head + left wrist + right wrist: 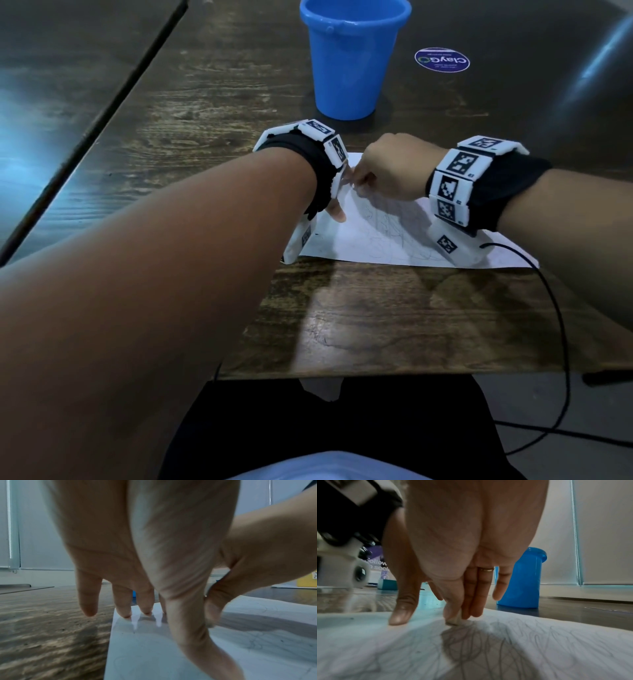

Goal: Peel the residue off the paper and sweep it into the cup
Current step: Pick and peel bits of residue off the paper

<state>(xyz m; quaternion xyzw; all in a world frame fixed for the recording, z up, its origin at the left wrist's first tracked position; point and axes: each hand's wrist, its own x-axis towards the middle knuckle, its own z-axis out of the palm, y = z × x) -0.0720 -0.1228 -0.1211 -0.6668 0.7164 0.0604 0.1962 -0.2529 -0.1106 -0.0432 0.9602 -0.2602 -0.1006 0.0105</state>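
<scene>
From my station I see one dark wooden tabletop (376, 325), its near edge running across below my arms, with bare wood between that edge and the sheet. A seam (102, 113) cuts diagonally across on the left. One sheet of white paper (376, 236) lies flat near the front, covered in grey pencil scribbles; its left edge sits under my left wrist rig and its right corner reaches past the right wrist. One blue cup (354, 58) stands upright beyond the paper, apart from it, with open wood between them; its rim is cut off at the top of the head view. One round purple sticker (442, 60) lies on the wood to the right of the cup.

My left hand (137, 547) is mostly hidden behind its wristband in the head view; the wrist view shows its fingers (145, 608) straight, three tips pressing down on the paper's far left corner, the little finger off the edge over the wood. My right hand (390, 168) reaches in beside it, fingers (471, 595) close together and pointing down, pinching a small pale lump (453, 620) against the paper. It is blurred, and I cannot tell whether it is residue or an eraser. One black cable (555, 308) trails off the right wrist over the table edge.
</scene>
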